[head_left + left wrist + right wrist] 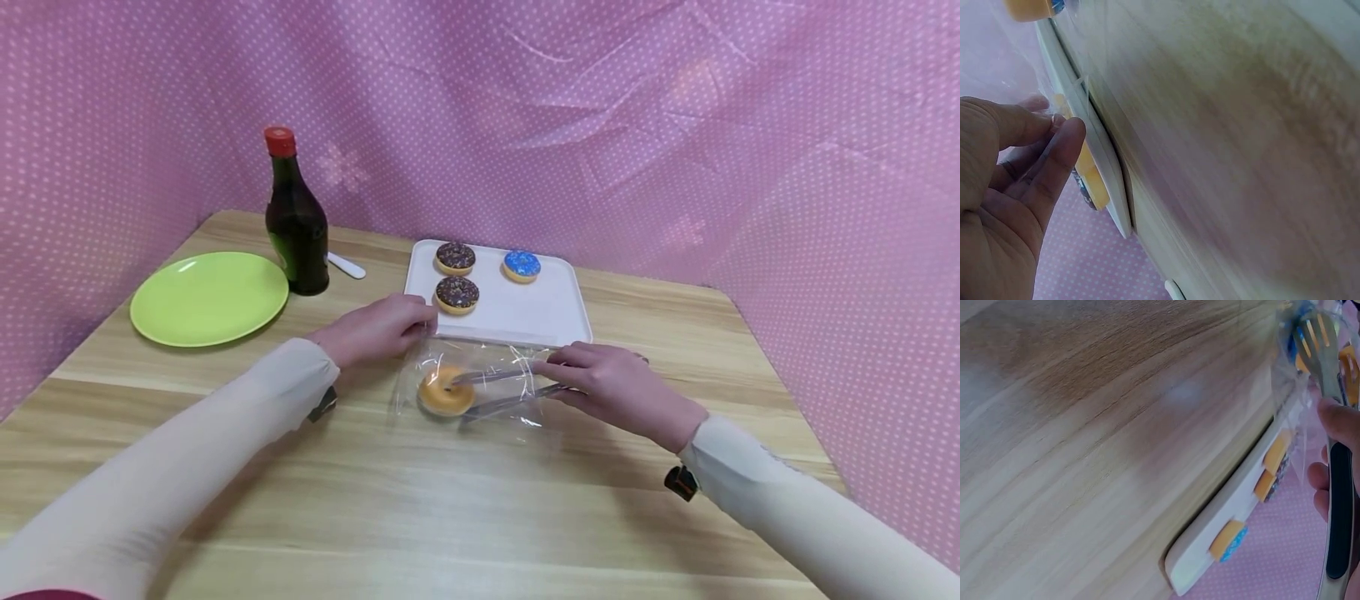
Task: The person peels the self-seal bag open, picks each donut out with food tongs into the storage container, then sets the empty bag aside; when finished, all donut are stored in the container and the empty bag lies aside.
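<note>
A clear plastic bag lies in front of the tray, with a doughnut inside, its plain tan side toward the head camera. Some blue shows on that doughnut's other face in the left wrist view. My left hand pinches the bag's edge between thumb and fingers. In my right hand are metal tongs with dark grip panels and slotted, fork-like ends. The tongs' arms reach into the bag; one ends over the doughnut's hole, the other beside it. Whether they squeeze the doughnut, I cannot tell.
Behind the bag, a white tray bears two chocolate doughnuts and a blue one. To the left stand a green plate and a dark bottle with a red cap. A white handle lies behind the bottle.
</note>
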Available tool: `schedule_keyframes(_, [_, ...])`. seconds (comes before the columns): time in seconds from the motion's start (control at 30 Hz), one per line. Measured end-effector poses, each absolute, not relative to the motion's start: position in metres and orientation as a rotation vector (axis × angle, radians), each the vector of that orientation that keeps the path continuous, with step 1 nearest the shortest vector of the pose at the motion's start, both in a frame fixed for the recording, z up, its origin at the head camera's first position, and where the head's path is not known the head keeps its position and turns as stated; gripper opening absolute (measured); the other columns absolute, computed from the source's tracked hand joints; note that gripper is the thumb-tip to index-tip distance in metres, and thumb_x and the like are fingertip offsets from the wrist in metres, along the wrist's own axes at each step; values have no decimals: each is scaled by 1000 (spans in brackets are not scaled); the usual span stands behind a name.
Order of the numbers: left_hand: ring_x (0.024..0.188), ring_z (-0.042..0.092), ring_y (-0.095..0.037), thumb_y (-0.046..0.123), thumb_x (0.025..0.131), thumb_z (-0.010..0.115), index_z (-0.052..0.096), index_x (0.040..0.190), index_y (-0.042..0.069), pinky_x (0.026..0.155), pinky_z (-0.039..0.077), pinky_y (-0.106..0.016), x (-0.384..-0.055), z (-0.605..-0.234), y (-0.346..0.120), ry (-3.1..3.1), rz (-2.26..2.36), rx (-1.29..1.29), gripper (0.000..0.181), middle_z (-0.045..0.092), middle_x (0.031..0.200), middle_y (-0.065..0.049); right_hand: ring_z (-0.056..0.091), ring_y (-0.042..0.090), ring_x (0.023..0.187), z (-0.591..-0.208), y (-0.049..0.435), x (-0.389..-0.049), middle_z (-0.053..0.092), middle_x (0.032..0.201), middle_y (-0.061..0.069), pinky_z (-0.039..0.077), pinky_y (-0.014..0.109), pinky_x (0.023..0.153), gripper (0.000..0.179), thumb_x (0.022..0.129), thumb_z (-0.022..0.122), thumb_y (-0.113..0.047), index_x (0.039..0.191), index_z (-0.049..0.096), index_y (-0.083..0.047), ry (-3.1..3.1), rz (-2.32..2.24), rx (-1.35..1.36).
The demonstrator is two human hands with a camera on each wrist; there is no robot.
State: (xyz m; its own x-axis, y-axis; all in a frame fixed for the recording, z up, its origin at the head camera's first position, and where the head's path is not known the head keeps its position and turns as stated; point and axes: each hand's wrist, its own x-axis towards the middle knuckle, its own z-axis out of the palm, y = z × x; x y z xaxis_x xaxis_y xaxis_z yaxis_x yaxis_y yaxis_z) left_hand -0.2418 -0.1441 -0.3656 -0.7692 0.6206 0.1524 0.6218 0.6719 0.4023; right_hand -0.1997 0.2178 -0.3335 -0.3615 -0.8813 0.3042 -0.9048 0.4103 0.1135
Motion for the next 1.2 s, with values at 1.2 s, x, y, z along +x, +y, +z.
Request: schedule_keyframes(1.2, [82,56,-18,-1,97,64,70,93,11,79,50,-36,-239,-366,-156,-2912,-701,-997,13,63,87,-3,59,2,75,-322,254,-208,78,104,1,52,23,66,31,95,75,-10,127,74,-8,-2818,828,1414])
